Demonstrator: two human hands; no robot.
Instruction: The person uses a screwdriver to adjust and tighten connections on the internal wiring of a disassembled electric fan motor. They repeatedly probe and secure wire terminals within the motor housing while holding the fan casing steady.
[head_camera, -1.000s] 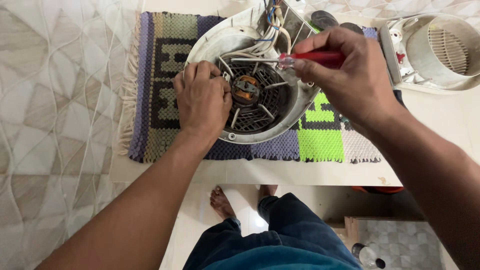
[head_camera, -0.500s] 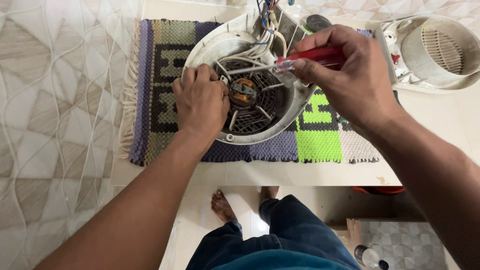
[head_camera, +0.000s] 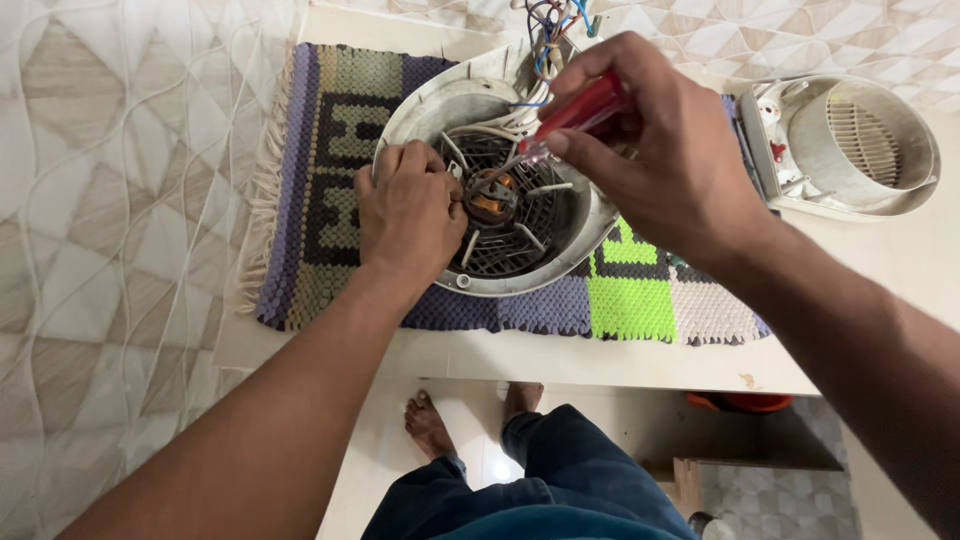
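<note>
A round white fan housing (head_camera: 440, 105) lies on a woven mat (head_camera: 330, 130); a dark grille and a copper-wound motor (head_camera: 492, 197) sit at its centre. My left hand (head_camera: 405, 215) rests on the housing's left rim, fingers curled onto the grille beside the motor. My right hand (head_camera: 655, 150) grips a red-handled screwdriver (head_camera: 580, 112); its metal shaft slants down-left to the motor. Coloured wires (head_camera: 548, 40) stick up from the housing's far edge.
A white fan cover (head_camera: 865, 145) with a slotted vent lies at the right on the pale table (head_camera: 600, 360). Tiled wall pattern fills the left side. Below the table edge I see my feet (head_camera: 430, 425) and dark trousers, and an orange object (head_camera: 745, 402) under the table.
My right hand has shifted the screwdriver so that its tip points down at the motor hub. My left hand stays on the housing's left rim.
</note>
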